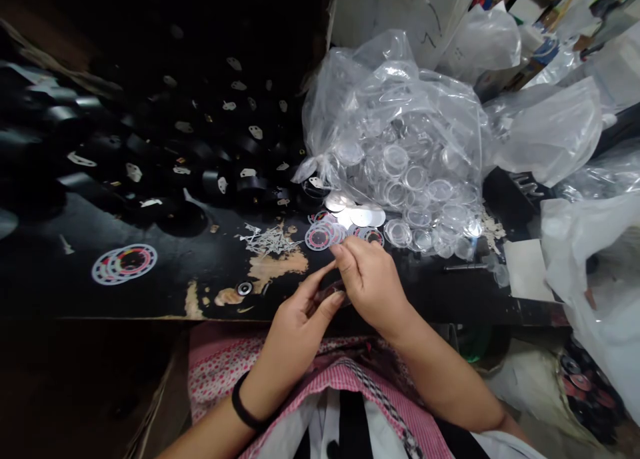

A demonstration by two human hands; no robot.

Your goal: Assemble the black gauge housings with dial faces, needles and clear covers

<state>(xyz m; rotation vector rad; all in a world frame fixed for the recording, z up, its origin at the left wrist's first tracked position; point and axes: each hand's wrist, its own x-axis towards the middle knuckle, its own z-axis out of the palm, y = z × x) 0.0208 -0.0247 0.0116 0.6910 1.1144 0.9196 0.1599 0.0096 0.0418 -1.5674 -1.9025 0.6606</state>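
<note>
My left hand point(300, 312) and my right hand point(367, 279) meet at the front edge of a black worktable point(150, 292). Together they pinch a small dark round part point(331, 292), mostly hidden between the fingers. Just beyond the fingertips lie printed round dial discs point(320, 237) and plain white discs point(367, 215). A clear plastic bag of transparent round lenses point(400, 152) stands behind them, its mouth spilling lenses onto the table.
Several black cylindrical housings point(220, 179) with white tabs fill the table's back left. Two overlapping dial discs point(125, 263) lie at left, white scraps point(267, 240) in the middle. More plastic bags point(575, 179) crowd the right side; a white card point(530, 270) lies there.
</note>
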